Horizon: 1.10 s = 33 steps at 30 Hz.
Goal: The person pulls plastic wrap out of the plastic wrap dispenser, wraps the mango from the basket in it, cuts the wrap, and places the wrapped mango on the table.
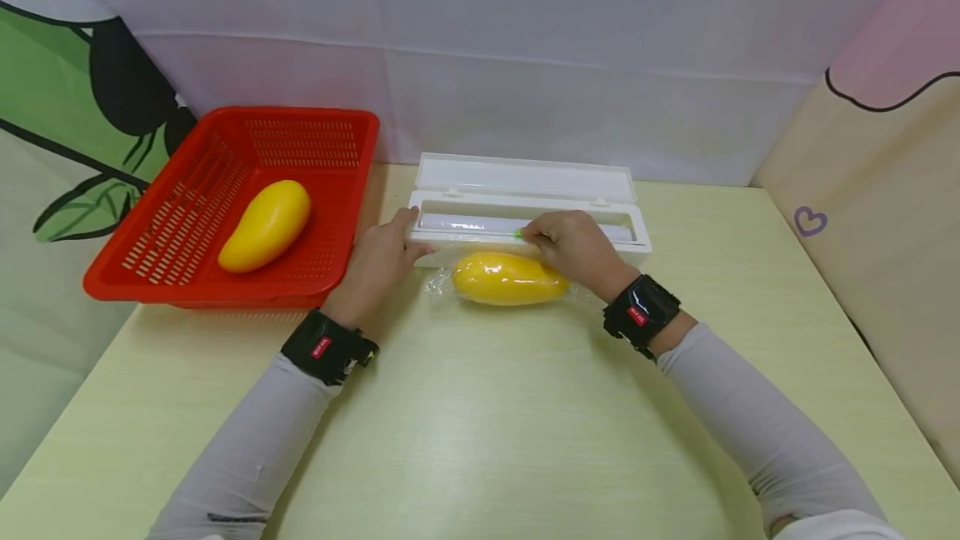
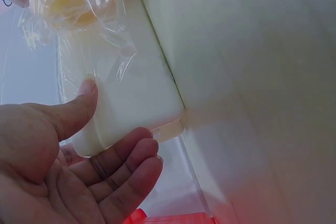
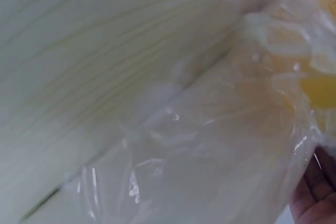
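Observation:
A white cling film dispenser (image 1: 456, 201) with its lid raised stands near the back wall, a roll of film (image 1: 465, 223) inside. My left hand (image 1: 378, 261) holds its left end; in the left wrist view the thumb (image 2: 84, 100) lies on the front face. My right hand (image 1: 577, 248) is over the dispenser's front edge and pinches a small green slide cutter (image 1: 518, 233). Just in front lies a yellow mango (image 1: 510, 279) under clear cling film (image 1: 437, 281). Loose, wrinkled film fills much of the right wrist view, where only some right fingers show.
To the left stands a red plastic basket (image 1: 360, 190) with a second mango (image 1: 266, 226) in it. Behind the dispenser a cloth-covered wall (image 1: 525, 107) rises at the back edge of the pale wooden table (image 1: 480, 423). Another panel (image 1: 862, 190) borders the right side.

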Available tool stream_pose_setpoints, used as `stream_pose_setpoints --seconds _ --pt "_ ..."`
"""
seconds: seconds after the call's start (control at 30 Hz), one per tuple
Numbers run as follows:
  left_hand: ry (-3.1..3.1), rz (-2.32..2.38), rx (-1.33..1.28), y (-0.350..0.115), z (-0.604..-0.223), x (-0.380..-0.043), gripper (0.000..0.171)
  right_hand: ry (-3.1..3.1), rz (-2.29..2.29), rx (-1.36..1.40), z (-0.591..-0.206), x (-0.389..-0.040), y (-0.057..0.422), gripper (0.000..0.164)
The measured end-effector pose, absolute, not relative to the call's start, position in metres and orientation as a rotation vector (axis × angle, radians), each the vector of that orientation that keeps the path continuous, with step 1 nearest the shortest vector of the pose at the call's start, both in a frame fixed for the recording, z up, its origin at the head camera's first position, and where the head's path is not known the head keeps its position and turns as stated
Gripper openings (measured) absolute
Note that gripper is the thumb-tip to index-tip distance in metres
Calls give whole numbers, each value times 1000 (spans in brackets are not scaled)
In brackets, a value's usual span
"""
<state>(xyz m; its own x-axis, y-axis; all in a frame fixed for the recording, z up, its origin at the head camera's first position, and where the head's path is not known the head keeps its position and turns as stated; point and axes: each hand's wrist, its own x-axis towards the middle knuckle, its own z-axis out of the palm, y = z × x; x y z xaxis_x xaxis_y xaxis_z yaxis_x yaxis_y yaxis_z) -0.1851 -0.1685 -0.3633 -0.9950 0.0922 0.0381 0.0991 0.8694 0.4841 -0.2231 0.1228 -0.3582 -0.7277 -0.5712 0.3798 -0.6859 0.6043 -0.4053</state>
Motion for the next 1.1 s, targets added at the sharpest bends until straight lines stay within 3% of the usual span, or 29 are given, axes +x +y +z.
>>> stream_pose_setpoints --seconds 1.1 --pt "-3075 -803 -109 -167 -362 -185 71 -2571 776 1031 -360 -223 131 10"
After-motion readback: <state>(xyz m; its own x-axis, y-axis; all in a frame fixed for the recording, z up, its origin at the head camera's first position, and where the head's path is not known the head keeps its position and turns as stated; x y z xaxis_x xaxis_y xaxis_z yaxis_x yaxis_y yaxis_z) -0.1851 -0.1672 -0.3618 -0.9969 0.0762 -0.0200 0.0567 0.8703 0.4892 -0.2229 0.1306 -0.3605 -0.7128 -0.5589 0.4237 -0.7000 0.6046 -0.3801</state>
